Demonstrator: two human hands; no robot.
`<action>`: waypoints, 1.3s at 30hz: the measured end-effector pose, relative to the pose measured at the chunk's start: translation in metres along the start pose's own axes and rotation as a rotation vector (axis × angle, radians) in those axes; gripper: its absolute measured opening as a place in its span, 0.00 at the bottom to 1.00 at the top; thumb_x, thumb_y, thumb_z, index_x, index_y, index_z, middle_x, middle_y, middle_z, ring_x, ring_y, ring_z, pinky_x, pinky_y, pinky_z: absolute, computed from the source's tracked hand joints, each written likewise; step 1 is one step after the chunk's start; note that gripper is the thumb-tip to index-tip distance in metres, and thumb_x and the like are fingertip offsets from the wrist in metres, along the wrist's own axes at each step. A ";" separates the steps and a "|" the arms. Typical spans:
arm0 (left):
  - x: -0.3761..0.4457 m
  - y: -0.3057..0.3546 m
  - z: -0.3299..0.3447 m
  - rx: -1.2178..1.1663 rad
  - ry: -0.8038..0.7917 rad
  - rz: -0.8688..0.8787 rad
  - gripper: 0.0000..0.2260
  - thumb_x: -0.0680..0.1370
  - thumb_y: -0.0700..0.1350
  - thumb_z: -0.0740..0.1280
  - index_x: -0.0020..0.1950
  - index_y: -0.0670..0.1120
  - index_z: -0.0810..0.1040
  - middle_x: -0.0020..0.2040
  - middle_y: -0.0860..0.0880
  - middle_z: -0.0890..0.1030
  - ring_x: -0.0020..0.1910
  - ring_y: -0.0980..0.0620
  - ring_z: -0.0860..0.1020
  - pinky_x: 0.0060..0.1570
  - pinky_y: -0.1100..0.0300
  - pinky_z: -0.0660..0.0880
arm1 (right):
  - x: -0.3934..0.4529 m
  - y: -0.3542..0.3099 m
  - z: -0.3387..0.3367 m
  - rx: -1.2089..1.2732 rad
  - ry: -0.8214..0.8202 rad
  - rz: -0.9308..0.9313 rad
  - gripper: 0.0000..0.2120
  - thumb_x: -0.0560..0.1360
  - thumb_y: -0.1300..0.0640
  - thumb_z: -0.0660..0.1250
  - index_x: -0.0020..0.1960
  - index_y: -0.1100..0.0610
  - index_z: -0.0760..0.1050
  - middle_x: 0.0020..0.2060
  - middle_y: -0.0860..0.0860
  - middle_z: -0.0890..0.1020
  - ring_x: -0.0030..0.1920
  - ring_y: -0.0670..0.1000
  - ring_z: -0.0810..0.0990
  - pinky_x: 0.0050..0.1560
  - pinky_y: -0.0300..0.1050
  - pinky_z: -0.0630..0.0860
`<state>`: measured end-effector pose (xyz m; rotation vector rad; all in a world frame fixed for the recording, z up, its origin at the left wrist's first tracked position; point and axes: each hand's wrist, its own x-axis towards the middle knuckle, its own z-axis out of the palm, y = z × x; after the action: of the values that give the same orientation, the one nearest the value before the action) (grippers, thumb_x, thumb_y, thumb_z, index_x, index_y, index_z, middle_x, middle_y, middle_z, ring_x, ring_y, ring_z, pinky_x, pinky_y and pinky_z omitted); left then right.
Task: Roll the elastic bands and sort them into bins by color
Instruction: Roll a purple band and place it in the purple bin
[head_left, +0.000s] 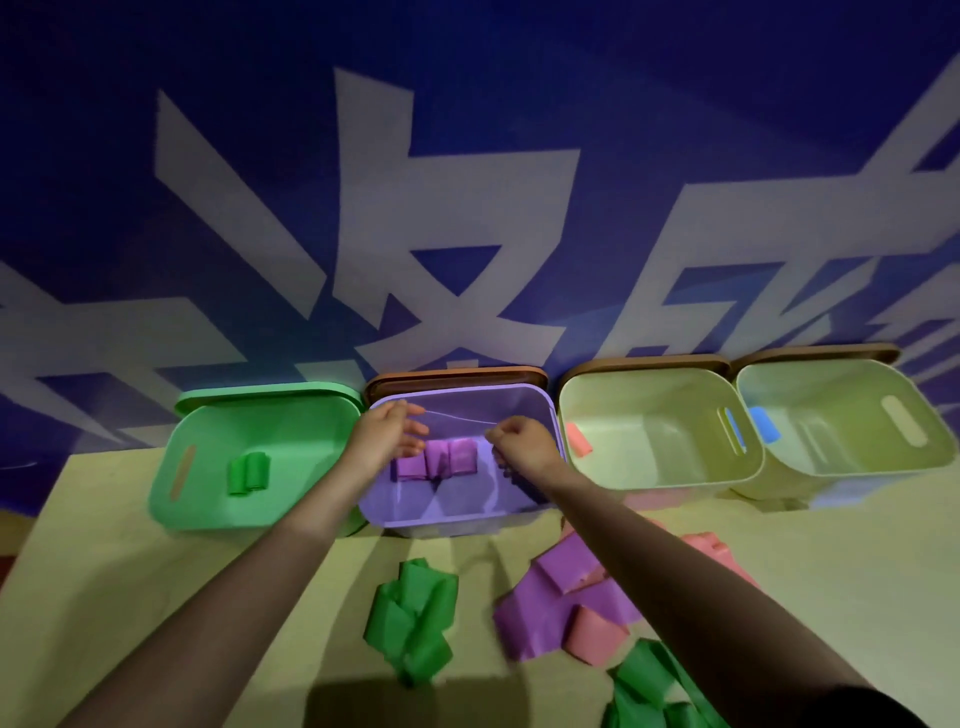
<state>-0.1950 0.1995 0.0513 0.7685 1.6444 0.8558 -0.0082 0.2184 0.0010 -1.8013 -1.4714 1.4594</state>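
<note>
My left hand (387, 434) and my right hand (522, 444) hover over the purple bin (452, 522). A thin pale strand (462, 417) stretches between them; the fingertips of each hand pinch one end. Below the hands, three rolled purple bands (436, 458) lie side by side in that bin. The green bin (171, 499) on the left holds rolled green bands (248, 473). One pale bin (660, 480) holds a pink roll (579, 439). The far-right pale bin (852, 467) holds a blue roll (764, 423). Unrolled green bands (413, 618), purple bands (561, 603) and pink bands (597, 642) lie on the table in front.
The four bins stand in a row against a blue wall with large white characters, their lids propped behind them. More green bands (652, 691) lie at the near right edge, and a pink band (714, 553) shows beside my right forearm. The table top (156, 597) is pale yellow.
</note>
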 end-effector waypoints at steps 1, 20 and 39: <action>-0.011 0.005 -0.004 -0.011 -0.001 0.028 0.11 0.83 0.40 0.52 0.53 0.40 0.74 0.36 0.44 0.76 0.20 0.57 0.74 0.24 0.68 0.72 | -0.012 -0.001 -0.006 0.066 0.025 -0.011 0.13 0.76 0.54 0.63 0.34 0.56 0.73 0.28 0.54 0.76 0.31 0.55 0.73 0.34 0.49 0.72; -0.198 -0.053 0.049 0.242 -0.390 -0.004 0.11 0.83 0.43 0.56 0.52 0.43 0.77 0.40 0.46 0.80 0.32 0.51 0.77 0.32 0.65 0.73 | -0.223 0.115 -0.056 0.179 0.103 -0.157 0.09 0.77 0.61 0.65 0.38 0.57 0.77 0.30 0.49 0.79 0.29 0.45 0.76 0.31 0.38 0.71; -0.174 -0.184 0.110 0.571 -0.327 0.009 0.06 0.78 0.39 0.63 0.50 0.47 0.78 0.43 0.51 0.78 0.41 0.52 0.75 0.35 0.63 0.70 | -0.199 0.238 -0.079 -0.692 -0.035 -0.010 0.21 0.73 0.48 0.69 0.63 0.55 0.74 0.59 0.53 0.71 0.62 0.54 0.69 0.59 0.46 0.71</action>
<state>-0.0619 -0.0269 -0.0336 1.2354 1.5942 0.2324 0.1920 -0.0218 -0.0675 -2.1285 -2.1832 1.0377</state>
